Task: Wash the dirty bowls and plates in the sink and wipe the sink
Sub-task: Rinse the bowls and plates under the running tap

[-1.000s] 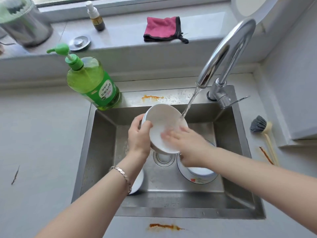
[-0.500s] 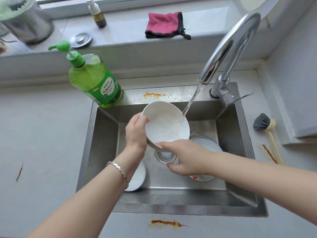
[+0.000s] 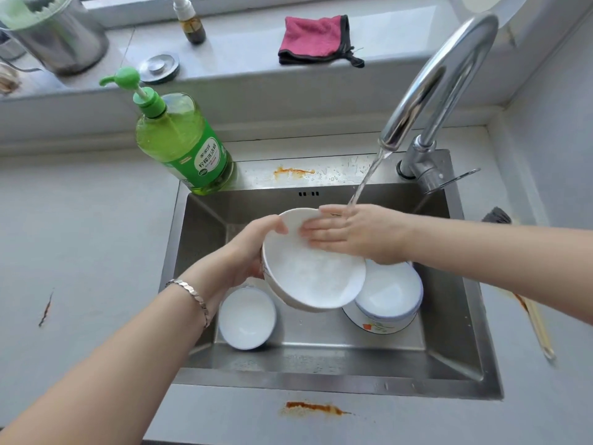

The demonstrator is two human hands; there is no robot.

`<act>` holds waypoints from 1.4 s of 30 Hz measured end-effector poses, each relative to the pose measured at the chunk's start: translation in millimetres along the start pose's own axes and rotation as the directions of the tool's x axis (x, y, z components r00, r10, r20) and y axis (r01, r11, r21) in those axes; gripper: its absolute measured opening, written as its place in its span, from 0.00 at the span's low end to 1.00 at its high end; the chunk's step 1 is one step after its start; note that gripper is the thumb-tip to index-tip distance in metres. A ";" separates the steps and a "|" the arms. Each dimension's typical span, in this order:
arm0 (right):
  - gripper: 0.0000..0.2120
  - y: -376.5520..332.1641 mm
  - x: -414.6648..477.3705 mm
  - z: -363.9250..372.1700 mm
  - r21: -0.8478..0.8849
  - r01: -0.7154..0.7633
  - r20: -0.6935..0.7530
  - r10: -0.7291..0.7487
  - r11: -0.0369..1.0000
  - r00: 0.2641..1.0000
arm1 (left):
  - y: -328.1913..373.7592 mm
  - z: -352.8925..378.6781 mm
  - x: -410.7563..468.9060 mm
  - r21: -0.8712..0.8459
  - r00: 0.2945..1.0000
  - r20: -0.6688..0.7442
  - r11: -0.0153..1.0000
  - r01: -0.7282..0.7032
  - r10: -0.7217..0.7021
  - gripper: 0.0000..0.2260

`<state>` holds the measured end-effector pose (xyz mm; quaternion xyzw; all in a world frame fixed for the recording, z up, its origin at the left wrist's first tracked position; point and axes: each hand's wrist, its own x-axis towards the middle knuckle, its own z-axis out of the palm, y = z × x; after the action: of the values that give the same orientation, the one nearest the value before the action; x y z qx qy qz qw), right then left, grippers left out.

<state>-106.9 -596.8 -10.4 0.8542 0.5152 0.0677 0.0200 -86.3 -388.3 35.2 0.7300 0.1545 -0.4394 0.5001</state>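
Now the left hand [image 3: 250,248] grips the white bowl [image 3: 314,277] above the steel sink [image 3: 321,380]: the thumb lies over the left rim and the other fingers curl under the outside. The bowl is tilted, with its opening toward the near side. The right hand [image 3: 353,234] is relaxed and flat; its straight fingers [image 3: 317,232] press on the far inner wall of the bowl. The water stream [image 3: 365,178] falls from the curved tap [image 3: 442,78] onto the far edge of this hand.

On the sink floor, a small white bowl [image 3: 247,319] stands near the left wall, partly behind the left wrist with its bracelet [image 3: 189,292]. To the right, a blue-rimmed bowl [image 3: 388,297] sits on a flowered dish [image 3: 375,326], partly hidden by the held bowl.

A green dish soap bottle [image 3: 183,146] stands at the far left corner of the sink. An orange stain [image 3: 314,408] marks the worktop [image 3: 80,236] just near the sink's near edge. A pink cloth [image 3: 314,38] lies on the windowsill, far from the hands.
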 end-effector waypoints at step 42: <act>0.18 -48.0 2.2 7.1 0.506 -0.127 0.834 0.446 -0.853 0.326 | 2.8 -11.7 21.4 -0.111 0.996 -0.087 0.993 -0.046 0.036 0.09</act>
<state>-147.0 -572.2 -22.2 0.5168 -0.3045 -0.2828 -0.7485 -66.6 -384.0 21.1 0.7216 0.1849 -0.3883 0.5425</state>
